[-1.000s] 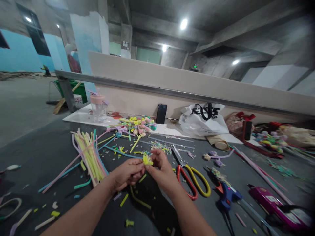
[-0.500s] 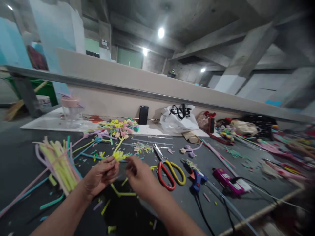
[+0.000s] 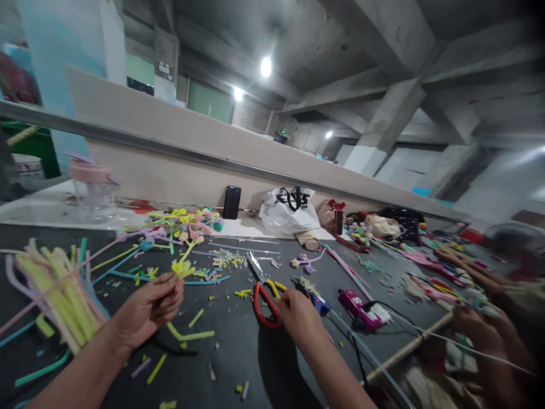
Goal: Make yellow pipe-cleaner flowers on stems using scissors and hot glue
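A small yellow fuzzy-stem flower [image 3: 182,269] is pinched between the thumb and fingers of my left hand [image 3: 164,298], its petals pointing up. My right hand [image 3: 300,315] lies curled over the yellow handle of the scissors [image 3: 260,287], covering much of that loop. The scissors rest on the dark table with blades pointing away and the red loop in view. Just right of my right hand sits a blue glue gun [image 3: 320,305], partly hidden by the hand. A bent yellow stem [image 3: 191,335] lies below my left hand.
A bundle of fuzzy stems [image 3: 59,289] lies at the left. Finished flowers [image 3: 191,221], a phone [image 3: 232,203], a white bag [image 3: 289,210] and a clear jug [image 3: 94,196] stand behind. A purple device [image 3: 361,309] lies at the right, near a co-worker's hands [image 3: 481,329].
My right hand has moved away from the flower, rightward onto the scissors. My left hand still holds the flower. The view has turned right, bringing a co-worker's hands into sight.
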Available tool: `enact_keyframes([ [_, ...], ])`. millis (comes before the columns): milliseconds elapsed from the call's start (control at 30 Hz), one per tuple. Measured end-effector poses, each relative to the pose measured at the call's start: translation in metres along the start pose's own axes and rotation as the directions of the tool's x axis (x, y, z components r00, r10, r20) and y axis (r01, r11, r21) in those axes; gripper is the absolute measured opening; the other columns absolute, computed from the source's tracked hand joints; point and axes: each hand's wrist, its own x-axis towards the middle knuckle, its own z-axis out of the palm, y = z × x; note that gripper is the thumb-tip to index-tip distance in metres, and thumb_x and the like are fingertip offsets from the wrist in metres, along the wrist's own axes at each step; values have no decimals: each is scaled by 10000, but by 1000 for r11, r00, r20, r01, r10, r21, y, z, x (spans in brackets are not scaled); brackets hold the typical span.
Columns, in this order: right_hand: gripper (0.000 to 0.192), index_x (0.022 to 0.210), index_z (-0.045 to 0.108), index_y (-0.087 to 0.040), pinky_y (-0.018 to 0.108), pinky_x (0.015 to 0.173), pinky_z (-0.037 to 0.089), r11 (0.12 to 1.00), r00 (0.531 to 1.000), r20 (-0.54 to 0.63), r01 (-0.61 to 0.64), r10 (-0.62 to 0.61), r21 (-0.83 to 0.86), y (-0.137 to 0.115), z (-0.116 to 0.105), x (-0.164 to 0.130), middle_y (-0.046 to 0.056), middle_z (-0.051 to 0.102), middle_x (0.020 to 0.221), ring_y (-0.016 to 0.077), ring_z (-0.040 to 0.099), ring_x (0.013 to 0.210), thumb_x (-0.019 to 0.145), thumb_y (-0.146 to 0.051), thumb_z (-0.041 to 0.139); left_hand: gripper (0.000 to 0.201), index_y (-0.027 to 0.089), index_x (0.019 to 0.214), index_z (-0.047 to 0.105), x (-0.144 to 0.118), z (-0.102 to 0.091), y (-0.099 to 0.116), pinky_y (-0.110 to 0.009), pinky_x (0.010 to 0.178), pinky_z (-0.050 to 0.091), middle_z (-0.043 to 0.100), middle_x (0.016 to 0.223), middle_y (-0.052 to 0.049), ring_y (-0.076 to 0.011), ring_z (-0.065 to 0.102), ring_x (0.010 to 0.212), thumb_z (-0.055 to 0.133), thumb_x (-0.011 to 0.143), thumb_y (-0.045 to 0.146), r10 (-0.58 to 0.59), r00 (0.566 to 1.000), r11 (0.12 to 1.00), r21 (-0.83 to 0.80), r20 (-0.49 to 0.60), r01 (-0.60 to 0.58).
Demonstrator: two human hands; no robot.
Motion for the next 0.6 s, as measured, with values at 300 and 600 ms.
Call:
enact_keyframes([
  [300, 327, 805, 541, -145, 344, 639, 408, 881, 882, 31, -467, 470, -73, 69, -14, -13, 202, 659, 801, 312, 632, 801, 780, -467, 489, 240, 129, 574, 528, -1, 1, -2, -132, 337, 193, 337, 461, 59, -26, 194, 384, 633, 730, 278, -39, 999, 999, 26, -12, 39],
  [600, 87, 673, 563, -190, 373, 593, 485, 647, 797, 86, -543, 598, 534, 79, -8, -7, 62, 630, 542, 306, 654, 702, 600, -218, 600, 251, 126, 570, 507, -1, -1, -1, -134, 341, 177, 337, 466, 59, -22, 197, 383, 621, 744, 267, -33, 999, 999, 16, -4, 33],
])
